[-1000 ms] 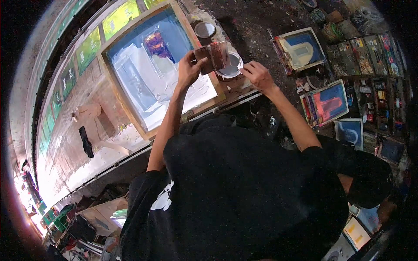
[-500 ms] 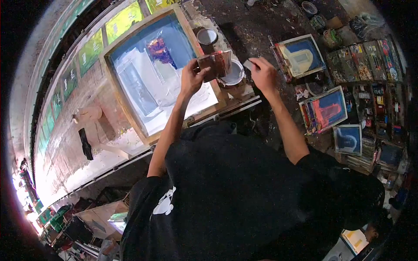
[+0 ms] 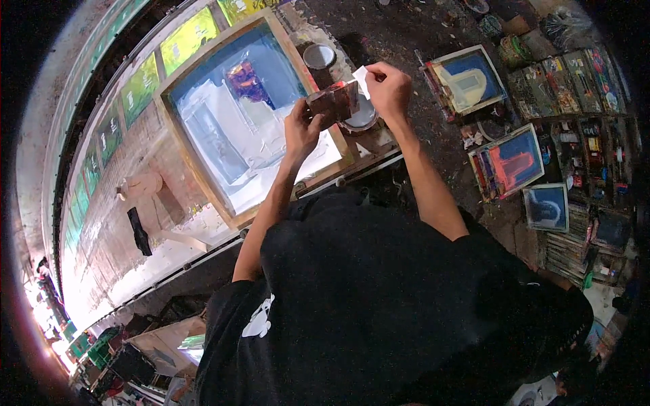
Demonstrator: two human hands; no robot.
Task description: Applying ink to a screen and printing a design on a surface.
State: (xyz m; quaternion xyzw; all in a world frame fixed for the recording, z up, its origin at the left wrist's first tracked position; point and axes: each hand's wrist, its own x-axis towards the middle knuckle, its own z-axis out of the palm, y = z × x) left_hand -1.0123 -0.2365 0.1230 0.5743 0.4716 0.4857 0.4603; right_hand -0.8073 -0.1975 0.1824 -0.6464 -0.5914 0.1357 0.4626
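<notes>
My left hand (image 3: 301, 128) is closed on a short, ink-stained brown squeegee (image 3: 333, 106), thumb on its near face. Between thumb and fingers, my right hand (image 3: 391, 88) pinches a thin white scraper (image 3: 361, 80), which is at the squeegee's upper right edge; whether they touch I cannot tell. Below both is an open tub of pale ink (image 3: 367, 120), partly covered by the squeegee. To the left lies a large wood-framed printing screen (image 3: 292, 46), its blue mesh spread with white ink (image 3: 230, 145) and marked by a purple patch (image 3: 249, 84).
A round container (image 3: 319, 55) stands beyond the tub. A tape roll (image 3: 143, 184) and a black strip (image 3: 139, 231) lie on the long table. To the right are smaller screens (image 3: 467, 81), (image 3: 508, 166), and a rack of stained boards (image 3: 565, 98).
My right hand has moved left with the white scraper, from beyond the tub to the squeegee's edge. My left hand still holds the squeegee in about the same place.
</notes>
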